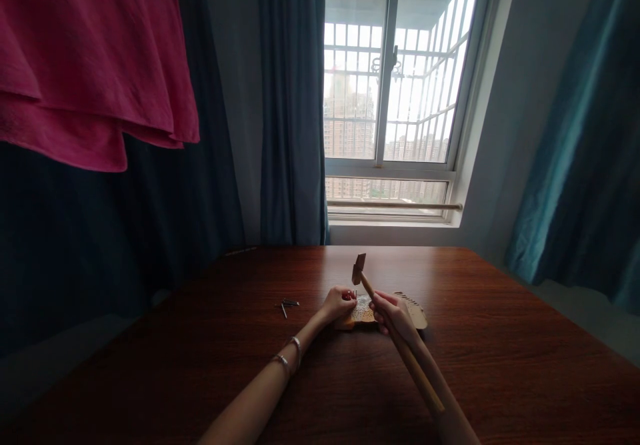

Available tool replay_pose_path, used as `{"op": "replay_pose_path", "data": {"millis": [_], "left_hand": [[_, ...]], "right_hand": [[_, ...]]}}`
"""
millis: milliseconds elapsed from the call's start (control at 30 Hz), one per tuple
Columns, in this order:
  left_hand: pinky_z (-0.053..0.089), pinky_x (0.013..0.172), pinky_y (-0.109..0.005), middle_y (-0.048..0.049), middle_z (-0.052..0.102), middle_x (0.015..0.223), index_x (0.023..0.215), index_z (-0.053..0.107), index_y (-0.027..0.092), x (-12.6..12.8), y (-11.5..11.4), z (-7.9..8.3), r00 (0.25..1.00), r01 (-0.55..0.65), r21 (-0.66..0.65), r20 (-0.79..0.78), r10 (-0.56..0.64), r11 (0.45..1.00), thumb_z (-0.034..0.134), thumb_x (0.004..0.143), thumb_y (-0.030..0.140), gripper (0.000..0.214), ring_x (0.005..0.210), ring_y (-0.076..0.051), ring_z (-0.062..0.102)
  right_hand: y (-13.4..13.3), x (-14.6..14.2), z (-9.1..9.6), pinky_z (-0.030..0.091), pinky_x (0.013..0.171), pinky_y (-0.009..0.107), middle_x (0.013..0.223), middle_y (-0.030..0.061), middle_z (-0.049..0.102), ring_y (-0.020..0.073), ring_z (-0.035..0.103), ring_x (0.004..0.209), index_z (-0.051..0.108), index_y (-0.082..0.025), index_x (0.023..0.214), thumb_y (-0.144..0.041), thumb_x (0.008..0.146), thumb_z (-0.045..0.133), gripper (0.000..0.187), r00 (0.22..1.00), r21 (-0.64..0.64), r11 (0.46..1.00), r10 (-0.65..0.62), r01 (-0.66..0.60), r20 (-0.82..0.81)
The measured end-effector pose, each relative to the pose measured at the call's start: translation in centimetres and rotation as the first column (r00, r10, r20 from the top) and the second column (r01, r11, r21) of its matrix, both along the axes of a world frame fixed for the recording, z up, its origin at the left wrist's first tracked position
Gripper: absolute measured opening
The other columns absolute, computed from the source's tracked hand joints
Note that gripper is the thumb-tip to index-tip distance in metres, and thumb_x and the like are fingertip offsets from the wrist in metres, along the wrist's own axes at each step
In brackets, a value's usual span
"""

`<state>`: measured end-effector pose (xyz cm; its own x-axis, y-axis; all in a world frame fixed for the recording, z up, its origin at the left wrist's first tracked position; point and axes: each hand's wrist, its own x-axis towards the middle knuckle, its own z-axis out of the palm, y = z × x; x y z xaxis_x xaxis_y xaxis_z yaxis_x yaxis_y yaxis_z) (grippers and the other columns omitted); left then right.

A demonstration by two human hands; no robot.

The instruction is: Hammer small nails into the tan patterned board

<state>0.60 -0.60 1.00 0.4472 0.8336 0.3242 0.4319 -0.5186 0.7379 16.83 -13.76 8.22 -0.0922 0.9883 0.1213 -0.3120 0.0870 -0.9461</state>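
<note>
By the closed fingertips of the left hand (339,302), a thin nail (356,294) is being pinched upright at a speckled board (363,311); whether its tip is being pressed into the surface cannot be told. By the curled fingers of the right hand (394,311), a wooden-handled hammer (413,363) is being gripped partway along its shaft, its head being held raised just above the nail. The board, partly hidden by both hands, is being supported by a wood-grain table (250,358). Left of it, loose nails (287,305) are being borne by the tabletop. Beyond, a barred window (393,98) is being flanked by blue curtains (293,111).
</note>
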Motion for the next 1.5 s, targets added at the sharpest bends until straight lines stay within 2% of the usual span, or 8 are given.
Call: {"op": "replay_pose_path", "data": {"millis": [267, 467, 800, 967, 1100, 1333, 1500], "left_hand": [[0.038, 0.056, -0.019, -0.0008, 0.063, 0.062, 0.071, 0.068, 0.011, -0.05, 0.41, -0.53, 1.0, 0.014, -0.013, 0.007, -0.014, 1.0, 0.06, 0.068, 0.023, 0.015, 0.06, -0.012, 0.054], [0.038, 0.057, -0.019, -0.0016, 0.063, 0.064, 0.07, 0.069, 0.011, -0.13, -0.01, 0.0, 1.0, 0.01, -0.001, 0.003, -0.01, 1.0, 0.062, 0.067, 0.023, 0.014, 0.061, -0.012, 0.054], [0.039, 0.057, -0.02, -0.0014, 0.064, 0.063, 0.07, 0.069, 0.011, -0.12, -0.06, 0.07, 1.0, 0.012, -0.002, 0.005, -0.012, 1.0, 0.061, 0.067, 0.023, 0.015, 0.06, -0.012, 0.054], [0.039, 0.058, -0.02, -0.0018, 0.065, 0.064, 0.07, 0.069, 0.011, -0.17, -0.25, 0.17, 1.0, 0.003, 0.0, -0.012, -0.003, 1.0, 0.06, 0.068, 0.024, 0.016, 0.062, -0.012, 0.055], [0.038, 0.056, -0.02, -0.0023, 0.064, 0.064, 0.072, 0.07, 0.011, -0.21, -0.26, 0.19, 1.0, -0.005, 0.0, -0.018, 0.005, 1.0, 0.06, 0.068, 0.025, 0.017, 0.062, -0.013, 0.054], [0.038, 0.057, -0.02, -0.0018, 0.064, 0.064, 0.07, 0.069, 0.011, -0.09, -0.36, 0.25, 1.0, -0.005, 0.018, -0.011, 0.006, 1.0, 0.06, 0.068, 0.024, 0.016, 0.061, -0.012, 0.054], [0.037, 0.055, -0.02, -0.0018, 0.064, 0.062, 0.07, 0.069, 0.011, -0.09, -0.51, 0.4, 1.0, 0.0, 0.005, -0.008, 0.0, 1.0, 0.06, 0.067, 0.024, 0.016, 0.059, -0.012, 0.053]], "right_hand": [[0.47, 0.47, -0.13, 0.033, 0.028, 0.015, 0.066, -0.0015, 0.054, 0.0044, 0.041, 0.042, 0.061, -0.014, 0.075, -0.046, 0.065, 0.071, 0.035, 1.0, -0.063, 0.998, 0.014, -0.015, -0.012], [0.48, 0.45, -0.13, 0.034, 0.028, 0.016, 0.065, -0.0016, 0.054, 0.0045, 0.041, 0.041, 0.06, -0.014, 0.075, -0.045, 0.063, 0.073, 0.036, 1.0, -0.091, 0.996, 0.024, -0.025, -0.015], [0.18, 0.11, -0.07, 0.035, 0.028, 0.016, 0.065, -0.0019, 0.053, 0.0046, 0.042, 0.041, 0.058, -0.014, 0.074, -0.043, 0.067, 0.069, 0.032, 1.0, -0.054, 0.999, 0.002, -0.001, 0.012], [0.23, 0.27, -0.38, 0.035, 0.028, 0.016, 0.067, -0.0021, 0.053, 0.0047, 0.041, 0.042, 0.058, -0.015, 0.076, -0.044, 0.07, 0.066, 0.03, 0.998, -0.003, 0.999, -0.054, 0.054, 0.021], [0.3, 0.14, -0.56, 0.035, 0.027, 0.016, 0.062, -0.0031, 0.051, 0.0056, 0.043, 0.04, 0.06, -0.014, 0.073, -0.042, 0.066, 0.07, 0.031, 0.997, -0.037, 0.999, -0.033, 0.035, 0.065], [-0.17, -0.19, -0.15, 0.033, 0.028, 0.015, 0.065, -0.0023, 0.053, 0.0047, 0.041, 0.041, 0.064, -0.014, 0.086, -0.042, 0.07, 0.067, 0.032, 0.998, 0.014, 0.998, -0.054, 0.054, -0.012], [-0.16, 0.02, -0.05, 0.033, 0.028, 0.016, 0.064, -0.0019, 0.053, 0.0052, 0.042, 0.041, 0.065, -0.013, 0.081, -0.041, 0.067, 0.07, 0.032, 0.999, -0.012, 1.0, -0.028, 0.028, 0.02]]}}
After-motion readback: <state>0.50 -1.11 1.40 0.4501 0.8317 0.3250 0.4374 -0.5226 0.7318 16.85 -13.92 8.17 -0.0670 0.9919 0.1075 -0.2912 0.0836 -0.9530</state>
